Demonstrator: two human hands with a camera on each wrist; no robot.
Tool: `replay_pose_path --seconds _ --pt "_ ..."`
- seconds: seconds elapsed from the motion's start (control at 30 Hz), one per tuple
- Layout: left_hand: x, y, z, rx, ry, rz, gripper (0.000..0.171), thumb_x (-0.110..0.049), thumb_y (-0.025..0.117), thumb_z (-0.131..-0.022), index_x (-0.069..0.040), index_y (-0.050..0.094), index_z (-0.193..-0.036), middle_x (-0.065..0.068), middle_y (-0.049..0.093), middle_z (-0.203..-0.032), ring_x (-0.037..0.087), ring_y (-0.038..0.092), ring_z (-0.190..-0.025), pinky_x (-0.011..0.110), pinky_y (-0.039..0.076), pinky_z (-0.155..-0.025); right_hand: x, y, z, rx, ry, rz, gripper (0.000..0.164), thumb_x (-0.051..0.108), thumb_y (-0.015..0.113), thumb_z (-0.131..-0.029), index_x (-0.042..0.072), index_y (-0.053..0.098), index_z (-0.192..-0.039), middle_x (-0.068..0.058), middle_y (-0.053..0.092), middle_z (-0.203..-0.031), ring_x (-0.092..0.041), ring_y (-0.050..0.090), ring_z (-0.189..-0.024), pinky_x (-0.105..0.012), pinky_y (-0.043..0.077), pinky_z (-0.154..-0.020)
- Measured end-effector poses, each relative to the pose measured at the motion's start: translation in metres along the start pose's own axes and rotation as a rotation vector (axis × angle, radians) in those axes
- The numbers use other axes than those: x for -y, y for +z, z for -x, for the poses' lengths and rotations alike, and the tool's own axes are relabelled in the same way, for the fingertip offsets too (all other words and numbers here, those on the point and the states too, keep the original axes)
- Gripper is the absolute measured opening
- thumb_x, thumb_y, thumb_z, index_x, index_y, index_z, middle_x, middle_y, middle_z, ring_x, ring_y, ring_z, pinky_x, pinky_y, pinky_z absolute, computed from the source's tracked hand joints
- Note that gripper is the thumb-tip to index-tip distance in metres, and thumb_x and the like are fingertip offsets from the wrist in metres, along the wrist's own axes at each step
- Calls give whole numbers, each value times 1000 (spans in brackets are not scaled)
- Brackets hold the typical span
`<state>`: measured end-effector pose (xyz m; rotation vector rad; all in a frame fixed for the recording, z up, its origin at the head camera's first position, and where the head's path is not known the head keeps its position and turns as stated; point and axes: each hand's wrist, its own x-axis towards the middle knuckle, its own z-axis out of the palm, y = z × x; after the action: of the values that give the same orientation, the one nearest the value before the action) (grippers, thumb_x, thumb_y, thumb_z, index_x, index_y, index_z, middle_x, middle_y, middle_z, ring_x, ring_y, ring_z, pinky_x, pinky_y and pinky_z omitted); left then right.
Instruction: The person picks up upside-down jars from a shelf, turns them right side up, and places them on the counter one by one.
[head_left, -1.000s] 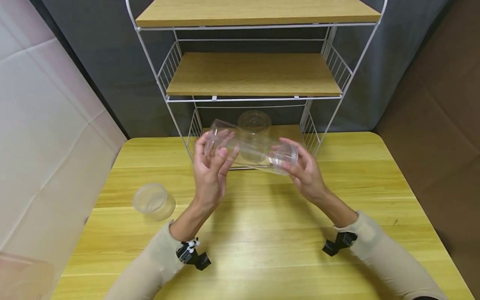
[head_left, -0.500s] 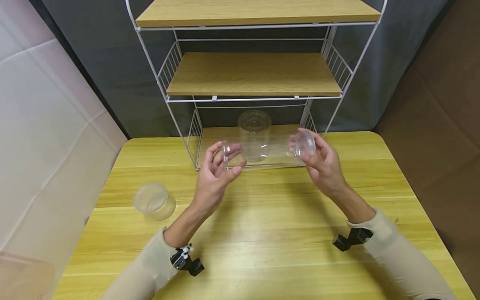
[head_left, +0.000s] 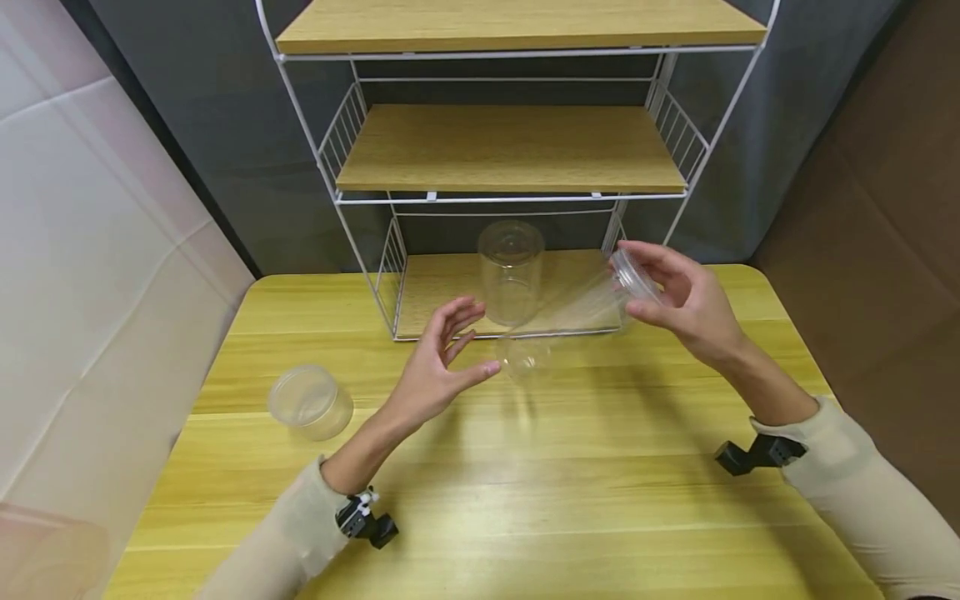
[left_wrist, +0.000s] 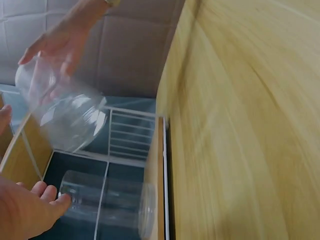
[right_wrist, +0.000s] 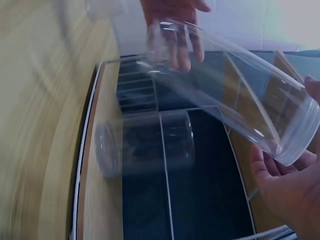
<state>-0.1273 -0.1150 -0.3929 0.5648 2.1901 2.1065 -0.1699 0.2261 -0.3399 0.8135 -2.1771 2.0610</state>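
My right hand [head_left: 686, 304] grips a tall clear plastic jar [right_wrist: 235, 95] by its ridged, rimmed end. The jar slants down to the left in the head view, its far end blurred. My left hand [head_left: 442, 362] is beside that lower end with its fingers spread, holding nothing. In the left wrist view a gap shows between my left hand [left_wrist: 30, 210] and the held jar [left_wrist: 72, 117]. Another clear jar [head_left: 512, 279] stands upright on the rack's bottom shelf, behind the hands. A short round clear tub [head_left: 311, 404] sits on the table to the left.
A white wire rack [head_left: 510, 197] with wooden shelves stands at the back of the table [head_left: 525, 500]. Its middle shelf [head_left: 510, 150] overhangs the bottom shelf [head_left: 438, 292]. A white sheet [head_left: 97, 275] hangs at left, a brown one [head_left: 870, 217] at right.
My right hand has moved right with the jar, whose far end has swung downward. The left hand, around that end earlier, has come off it. The tub and the shelf jar have stayed put.
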Motion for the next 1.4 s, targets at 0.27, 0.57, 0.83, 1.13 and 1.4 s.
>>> replay_pose_path --seconds 0.27,0.57,0.83,1.13,1.4 --pt "4 -15 0 24 27 -402 95 -16 89 -86 -4 33 -162 13 41 -165 29 39 -153 49 29 -127 -1 -14 9 142 -33 440 79 -6 89 -78 4 58 -150 -12 63 -139 -15 61 -112 -13 52 -96" --pt "12 -23 -5 43 -3 -603 103 -30 91 -85 -4 30 -164 16 36 -167 35 35 -154 57 30 -125 -10 -27 16 202 -206 821 84 20 101 -65 4 67 -139 -9 72 -125 -26 70 -109 -32 54 -89" --pt "2 -28 -16 -15 191 -734 106 -31 92 -83 -1 30 -163 21 37 -166 39 37 -153 58 32 -124 -18 -38 24 213 -201 848 83 20 101 -64 5 68 -139 -7 73 -125 -27 70 -110 -31 52 -92" --pt "-27 -46 -37 -117 667 -869 100 -29 91 -81 5 36 -158 24 39 -164 40 35 -154 53 26 -127 -20 -45 31 214 -172 872 82 21 101 -65 6 68 -139 -6 73 -125 -26 70 -110 -34 53 -92" --pt "-55 -61 -59 -173 802 -994 91 -38 82 -88 3 40 -157 26 40 -162 43 34 -153 55 23 -129 -22 -51 35 214 -168 862 82 20 101 -65 6 68 -139 -7 72 -126 -27 70 -112 -14 44 -98"
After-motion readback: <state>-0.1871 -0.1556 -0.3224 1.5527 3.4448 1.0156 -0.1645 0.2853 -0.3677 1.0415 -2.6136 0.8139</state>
